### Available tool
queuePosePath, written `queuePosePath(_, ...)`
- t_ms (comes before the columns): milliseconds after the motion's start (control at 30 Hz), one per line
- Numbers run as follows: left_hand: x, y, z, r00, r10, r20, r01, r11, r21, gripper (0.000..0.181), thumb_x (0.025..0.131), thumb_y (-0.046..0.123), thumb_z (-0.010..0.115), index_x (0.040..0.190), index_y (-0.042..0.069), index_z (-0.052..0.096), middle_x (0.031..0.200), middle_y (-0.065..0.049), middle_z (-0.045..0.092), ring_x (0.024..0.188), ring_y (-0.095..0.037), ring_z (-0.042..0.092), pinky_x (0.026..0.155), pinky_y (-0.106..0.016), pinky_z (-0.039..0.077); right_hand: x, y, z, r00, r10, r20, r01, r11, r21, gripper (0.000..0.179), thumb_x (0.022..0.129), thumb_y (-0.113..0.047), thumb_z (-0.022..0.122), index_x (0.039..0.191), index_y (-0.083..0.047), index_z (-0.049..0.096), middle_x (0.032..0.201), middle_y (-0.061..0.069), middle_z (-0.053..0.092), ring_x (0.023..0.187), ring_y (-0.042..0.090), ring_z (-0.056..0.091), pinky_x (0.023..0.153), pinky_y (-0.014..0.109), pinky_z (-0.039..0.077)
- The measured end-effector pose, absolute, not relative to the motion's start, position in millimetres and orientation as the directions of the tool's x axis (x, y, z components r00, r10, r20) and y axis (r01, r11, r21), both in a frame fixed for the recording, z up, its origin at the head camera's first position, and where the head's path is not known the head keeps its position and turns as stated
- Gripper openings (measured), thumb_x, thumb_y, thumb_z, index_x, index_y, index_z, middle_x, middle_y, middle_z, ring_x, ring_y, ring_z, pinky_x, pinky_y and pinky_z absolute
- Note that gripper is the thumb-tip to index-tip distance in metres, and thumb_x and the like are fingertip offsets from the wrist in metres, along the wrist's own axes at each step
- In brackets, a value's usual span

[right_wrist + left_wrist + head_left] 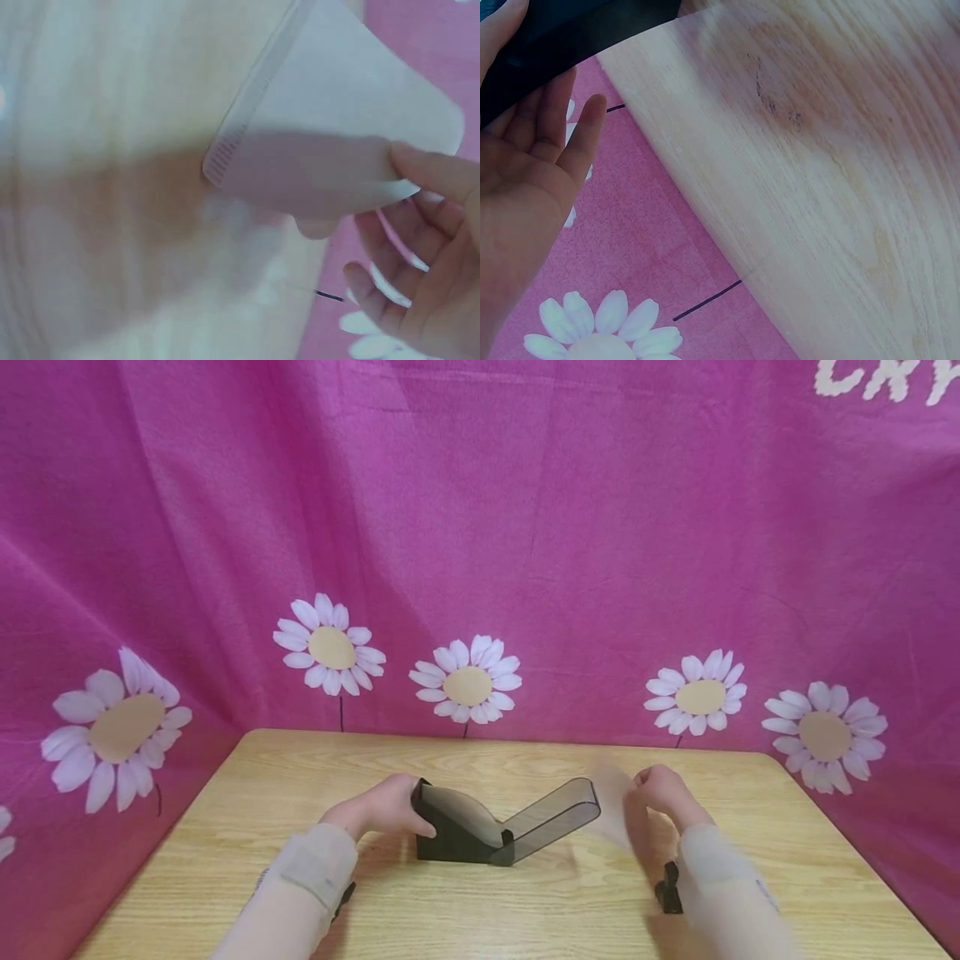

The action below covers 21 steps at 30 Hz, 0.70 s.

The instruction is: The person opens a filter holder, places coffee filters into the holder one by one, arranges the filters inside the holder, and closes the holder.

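Observation:
A black filter case (455,845) stands on the table, its smoky clear lid (558,814) swung out to the right on a hinge. Tan paper (459,807) shows inside it. My left hand (384,803) grips the case's left end, thumb on the near side; in the left wrist view its fingers (555,112) lie under the dark case (592,34). To the right of the lid, my right hand (666,789) pinches a cone-shaped paper coffee filter (322,97) by its edge, between thumb and fingers. The filter is raised above the table and motion-blurred in the head view.
The light wooden table (390,914) has rounded far corners. Behind it and at the sides hangs a magenta cloth (465,527) printed with white daisies. Dark wrist-camera mounts (670,889) sit under the forearms.

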<state>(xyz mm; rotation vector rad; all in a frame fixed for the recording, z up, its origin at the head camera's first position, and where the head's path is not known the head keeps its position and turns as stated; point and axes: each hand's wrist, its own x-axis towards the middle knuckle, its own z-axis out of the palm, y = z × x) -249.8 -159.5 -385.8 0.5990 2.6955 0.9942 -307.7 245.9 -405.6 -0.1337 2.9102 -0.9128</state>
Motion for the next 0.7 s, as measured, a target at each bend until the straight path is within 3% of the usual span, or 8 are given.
queuePosePath(300, -250, -159, -386, -0.898, 0.436, -0.065, 0.288, 0.691, 0.662, 0.026, 0.067, 0.01, 0.081, 0.083, 0.006, 0.06, 0.077, 0.002, 0.059, 0.07, -0.011, 0.048, 0.068, -0.028, 0.044, -306, 250, -370, -0.983, -0.162, 0.091, -0.185, 0.81, -0.557, 0.023, 0.079, -0.008, 0.066, 0.063, -0.001, 0.052, 0.058, -0.005, 0.042, 0.062, 0.013, 0.04, 0.059, 0.028, 0.035)
queuePosePath(500, -250, -159, -386, -0.896, 0.439, -0.067, 0.285, 0.685, 0.67, 0.026, 0.068, 0.009, 0.08, 0.083, 0.006, 0.06, 0.077, 0.001, 0.059, 0.071, -0.012, 0.048, 0.068, -0.028, 0.044, -302, 252, -350, -0.981, -0.154, 0.113, -0.191, 0.81, -0.554, 0.016, 0.082, -0.011, 0.066, 0.081, 0.005, 0.064, 0.074, 0.01, 0.064, 0.069, 0.016, 0.053, 0.061, 0.028, 0.042)
queuePosePath(700, -249, -159, -385, -0.895, 0.441, -0.064, 0.287, 0.68, 0.675, 0.026, 0.067, 0.008, 0.08, 0.083, 0.005, 0.06, 0.077, 0.0, 0.058, 0.07, -0.012, 0.048, 0.068, -0.028, 0.044, -297, 250, -332, -0.979, -0.139, 0.147, -0.2, 0.79, -0.58, 0.021, 0.085, -0.015, 0.066, 0.087, 0.006, 0.064, 0.082, 0.016, 0.067, 0.071, 0.014, 0.054, 0.06, 0.028, 0.043)
